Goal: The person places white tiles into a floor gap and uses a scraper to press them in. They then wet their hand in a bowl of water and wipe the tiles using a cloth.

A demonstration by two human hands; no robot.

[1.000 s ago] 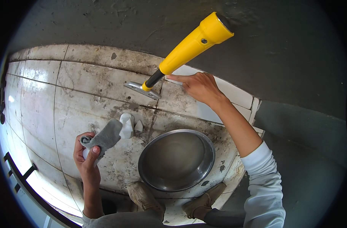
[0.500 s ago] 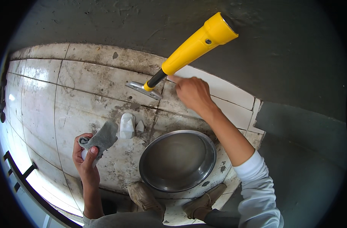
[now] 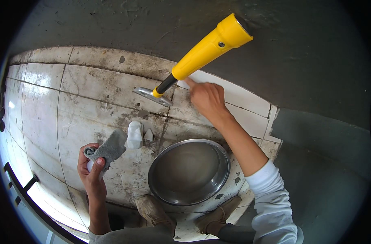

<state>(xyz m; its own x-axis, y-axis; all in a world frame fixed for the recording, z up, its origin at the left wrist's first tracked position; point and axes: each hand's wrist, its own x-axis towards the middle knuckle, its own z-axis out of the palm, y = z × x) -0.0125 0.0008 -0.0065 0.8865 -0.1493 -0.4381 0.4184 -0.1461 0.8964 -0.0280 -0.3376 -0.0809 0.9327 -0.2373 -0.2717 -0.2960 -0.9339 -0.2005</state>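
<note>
A rolled grey cloth [image 3: 108,148] is gripped in my left hand [image 3: 92,166], thumb on top; a bit of something white shows under it. My right hand [image 3: 208,97] reaches over the dirty tiles with its index finger stretched out at a strip of cleaner white tile [image 3: 244,99]. Its other fingers are curled and partly hidden, and no held object shows. The fingertip lies beside a yellow-handled scraper [image 3: 197,51] with a metal head; whether it touches the handle I cannot tell. Left of the basin lie a white block [image 3: 135,135] and a small white chunk [image 3: 149,135].
A steel basin [image 3: 153,160] with cloudy liquid sits on the tiles before my shoes [image 3: 155,209]. A dark grey wall [image 3: 307,61] runs along the far side and the right. At the lower left is a black metal rail [image 3: 21,185].
My right hand and its index fingertip have shifted slightly to the right and up. The left hand keeps the grey cloth in the same place.
</note>
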